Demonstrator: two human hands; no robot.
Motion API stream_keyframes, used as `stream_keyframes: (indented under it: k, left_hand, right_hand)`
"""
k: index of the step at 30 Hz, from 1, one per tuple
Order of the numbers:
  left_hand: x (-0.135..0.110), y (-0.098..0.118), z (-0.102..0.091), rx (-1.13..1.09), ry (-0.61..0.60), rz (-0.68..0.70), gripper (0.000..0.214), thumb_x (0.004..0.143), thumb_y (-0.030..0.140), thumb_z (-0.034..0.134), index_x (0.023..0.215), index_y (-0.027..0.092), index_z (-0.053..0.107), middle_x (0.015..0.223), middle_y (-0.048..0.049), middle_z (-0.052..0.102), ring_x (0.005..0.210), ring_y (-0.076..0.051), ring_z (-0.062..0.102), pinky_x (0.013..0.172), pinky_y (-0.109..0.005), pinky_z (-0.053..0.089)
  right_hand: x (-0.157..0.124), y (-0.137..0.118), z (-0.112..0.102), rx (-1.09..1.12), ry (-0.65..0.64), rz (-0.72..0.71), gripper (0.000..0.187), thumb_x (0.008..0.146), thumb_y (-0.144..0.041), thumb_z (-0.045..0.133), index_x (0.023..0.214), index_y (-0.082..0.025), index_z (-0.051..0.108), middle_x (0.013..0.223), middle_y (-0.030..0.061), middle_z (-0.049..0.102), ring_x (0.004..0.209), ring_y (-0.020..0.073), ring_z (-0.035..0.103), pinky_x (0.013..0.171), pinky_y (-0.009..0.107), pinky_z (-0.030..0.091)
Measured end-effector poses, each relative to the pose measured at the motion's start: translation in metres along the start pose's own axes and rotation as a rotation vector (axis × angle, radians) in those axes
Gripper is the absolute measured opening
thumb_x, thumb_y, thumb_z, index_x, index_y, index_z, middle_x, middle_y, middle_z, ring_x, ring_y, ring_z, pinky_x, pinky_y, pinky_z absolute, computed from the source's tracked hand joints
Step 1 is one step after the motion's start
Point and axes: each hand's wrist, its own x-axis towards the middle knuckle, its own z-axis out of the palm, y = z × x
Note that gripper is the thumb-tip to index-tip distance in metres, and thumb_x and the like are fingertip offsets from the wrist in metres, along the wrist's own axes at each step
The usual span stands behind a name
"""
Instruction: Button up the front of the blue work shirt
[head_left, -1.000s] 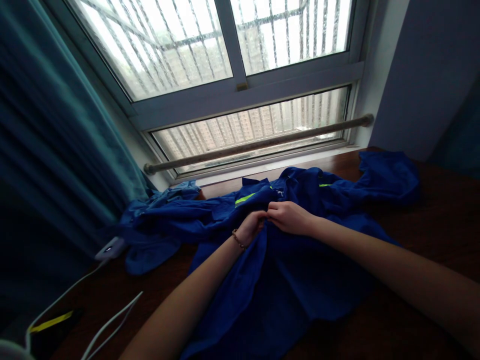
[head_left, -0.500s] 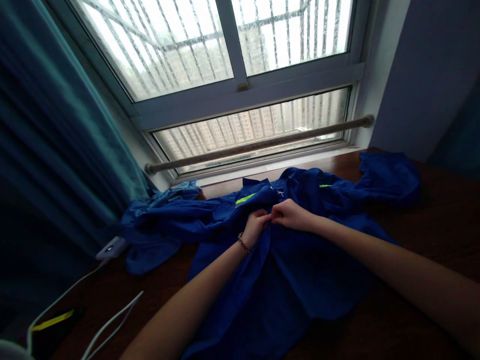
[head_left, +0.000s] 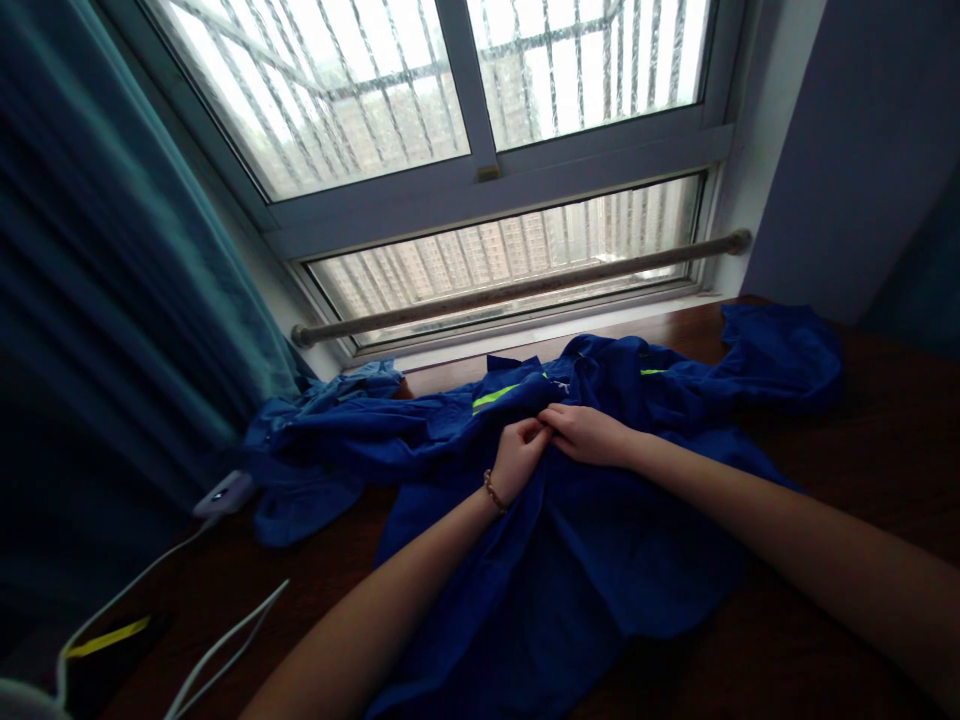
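A blue long-sleeved jacket [head_left: 600, 560] with bright yellow-green strips lies spread over the dark wooden table, its collar toward the window and its sleeves out to both sides. My left hand [head_left: 521, 455], with a beaded bracelet at the wrist, is closed in a pinch on the jacket's front edge. Right against it, my right hand [head_left: 585, 432] pinches the same front edge, fingertips touching those of the left. Whatever small part lies between the fingertips is hidden. Below the hands the two front panels fall apart.
Lighter blue cloth [head_left: 307, 510] lies under the left sleeve. At the left stand a white power strip [head_left: 225, 494] with a cable, a black item with a yellow strip [head_left: 109, 638] and a blue curtain [head_left: 142, 250]. A metal rail [head_left: 525, 288] crosses the window behind the table [head_left: 847, 470].
My left hand has shifted slightly right and its fingertips have come closer to the right hand's. The right fingers have changed their grip a little. The jacket lies the same.
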Motion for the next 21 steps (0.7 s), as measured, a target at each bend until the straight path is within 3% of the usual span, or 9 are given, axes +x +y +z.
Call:
stream_keyframes:
  k: [4,6,9,11,12,14,17,19,21]
  left_hand:
    - [-0.003,0.007,0.000,0.179,-0.050,0.112,0.021,0.073,0.033,0.053,0.065,0.014,0.058,0.056,0.0012,0.048,0.053,-0.010,0.040,0.051,-0.020,0.029]
    - [-0.003,0.018,-0.006,0.254,-0.184,0.140,0.020,0.069,0.033,0.058,0.076,0.015,0.060,0.060,0.0009,0.051,0.053,-0.010,0.042,0.051,-0.020,0.031]
    - [-0.003,0.043,-0.026,0.349,-0.532,0.139,0.064,0.057,0.037,0.069,0.115,0.017,0.048,0.088,-0.0058,0.058,0.069,-0.016,0.053,0.061,-0.024,0.040]
    - [-0.004,0.060,-0.042,0.492,-0.674,0.157,0.099,0.047,0.040,0.074,0.131,0.019,0.028,0.118,-0.0126,0.046,0.099,-0.025,0.049,0.081,-0.031,0.040]
    - [-0.004,0.066,-0.050,0.605,-0.684,0.163,0.109,0.042,0.041,0.076,0.134,0.021,0.021,0.129,-0.0140,0.035,0.113,-0.030,0.039,0.090,-0.037,0.034]
    - [-0.003,0.072,-0.063,0.870,-0.585,0.147,0.121,0.033,0.041,0.078,0.135,0.025,0.016,0.140,-0.0131,0.014,0.125,-0.039,0.013,0.098,-0.050,0.017]
    - [0.002,0.065,-0.074,1.189,-0.347,0.021,0.129,0.029,0.036,0.081,0.135,0.032,0.008,0.143,-0.0117,-0.003,0.124,-0.047,-0.006,0.091,-0.065,0.005]
    - [0.008,0.051,-0.080,1.271,-0.252,-0.113,0.130,0.029,0.031,0.081,0.135,0.034,0.006,0.143,-0.0139,-0.006,0.122,-0.051,0.001,0.086,-0.068,0.011]
    - [0.014,0.035,-0.086,1.228,-0.225,-0.237,0.125,0.033,0.029,0.080,0.135,0.030,0.008,0.140,-0.0215,0.003,0.117,-0.051,0.024,0.084,-0.062,0.025]
  right_hand:
    - [-0.002,-0.001,-0.002,-0.149,-0.020,0.054,0.013,0.079,-0.023,0.042,0.087,-0.015,0.050,0.087,0.0069,0.053,0.071,0.0164,0.055,0.058,0.024,0.038]
    - [-0.002,0.002,-0.004,-0.191,-0.013,0.101,0.013,0.079,-0.022,0.042,0.086,-0.015,0.050,0.087,0.0071,0.053,0.070,0.0163,0.055,0.057,0.024,0.037]
    - [-0.002,0.010,-0.010,-0.209,0.044,0.181,0.015,0.081,-0.021,0.039,0.084,-0.015,0.052,0.086,0.0076,0.053,0.071,0.0162,0.054,0.059,0.024,0.037]
    - [-0.002,0.019,-0.016,-0.191,0.115,0.237,0.017,0.082,-0.021,0.037,0.083,-0.015,0.052,0.084,0.0075,0.053,0.072,0.0163,0.053,0.063,0.025,0.037]
    - [-0.002,0.024,-0.020,-0.176,0.163,0.271,0.018,0.082,-0.021,0.036,0.084,-0.014,0.053,0.084,0.0074,0.053,0.073,0.0163,0.053,0.066,0.025,0.037]
    - [-0.003,0.037,-0.029,-0.149,0.278,0.346,0.020,0.083,-0.020,0.035,0.087,-0.014,0.053,0.085,0.0079,0.053,0.079,0.0171,0.051,0.072,0.025,0.037]
    - [-0.006,0.058,-0.038,-0.176,0.441,0.490,0.022,0.082,-0.022,0.037,0.094,-0.013,0.054,0.095,0.0110,0.051,0.094,0.0216,0.045,0.085,0.030,0.033]
    - [-0.009,0.072,-0.039,-0.226,0.495,0.655,0.031,0.080,-0.028,0.042,0.105,-0.013,0.050,0.110,0.0140,0.044,0.105,0.0278,0.036,0.089,0.039,0.028]
    - [-0.014,0.085,-0.034,-0.239,0.467,0.869,0.046,0.078,-0.039,0.045,0.116,-0.014,0.043,0.123,0.0164,0.034,0.112,0.0348,0.028,0.089,0.048,0.025]
